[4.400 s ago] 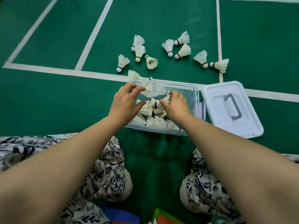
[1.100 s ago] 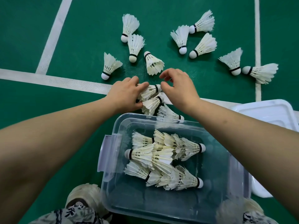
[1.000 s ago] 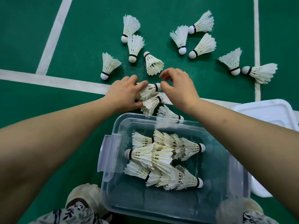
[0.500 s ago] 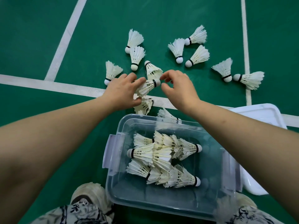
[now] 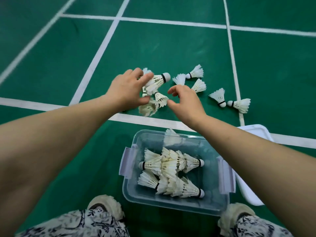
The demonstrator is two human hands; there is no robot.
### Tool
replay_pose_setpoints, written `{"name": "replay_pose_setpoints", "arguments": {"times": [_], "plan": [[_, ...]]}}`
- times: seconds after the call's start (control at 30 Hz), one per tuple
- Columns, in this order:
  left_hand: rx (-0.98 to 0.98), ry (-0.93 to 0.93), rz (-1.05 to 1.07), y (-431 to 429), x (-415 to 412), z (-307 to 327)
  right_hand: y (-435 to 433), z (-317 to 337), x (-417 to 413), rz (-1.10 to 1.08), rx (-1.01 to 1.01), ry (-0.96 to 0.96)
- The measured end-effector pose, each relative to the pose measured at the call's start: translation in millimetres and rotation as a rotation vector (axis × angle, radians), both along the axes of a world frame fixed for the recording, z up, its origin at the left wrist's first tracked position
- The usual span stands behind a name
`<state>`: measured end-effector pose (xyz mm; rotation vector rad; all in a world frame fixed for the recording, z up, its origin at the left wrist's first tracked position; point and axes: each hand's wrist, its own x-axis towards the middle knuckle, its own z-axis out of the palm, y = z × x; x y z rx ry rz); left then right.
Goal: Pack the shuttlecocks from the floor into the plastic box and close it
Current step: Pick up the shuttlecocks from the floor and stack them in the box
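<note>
Gathering more shuttlecocks from the floor beyond the box

The left hand (image 5: 127, 89) now pinches a bunch of shuttlecocks (image 5: 156, 81) lifted off the floor (image 5: 51, 65), to carry several together; the right hand (image 5: 185, 101) is half-spread, holding nothing. The box (image 5: 174, 205) lies open, partly filled; its lid (image 5: 253, 134) waits beside.

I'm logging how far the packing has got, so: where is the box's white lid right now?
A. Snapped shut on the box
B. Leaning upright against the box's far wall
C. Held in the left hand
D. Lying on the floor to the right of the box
D: the white lid lies flat on the green floor right of the open plastic box, whose shuttlecocks show uncovered.
</note>
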<state>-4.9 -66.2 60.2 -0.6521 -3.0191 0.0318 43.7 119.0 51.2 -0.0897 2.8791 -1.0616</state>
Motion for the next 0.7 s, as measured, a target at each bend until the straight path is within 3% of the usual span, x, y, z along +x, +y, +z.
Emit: {"name": "replay_pose_setpoints", "arguments": {"times": [0.3,0.7], "plan": [[0.134,0.098,-0.008,22,50,59,6,31,49,0.033,0.085,-0.090],[0.291,0.047,0.025,69,144,53,17,30,139,-0.014,-0.025,-0.026]]}}
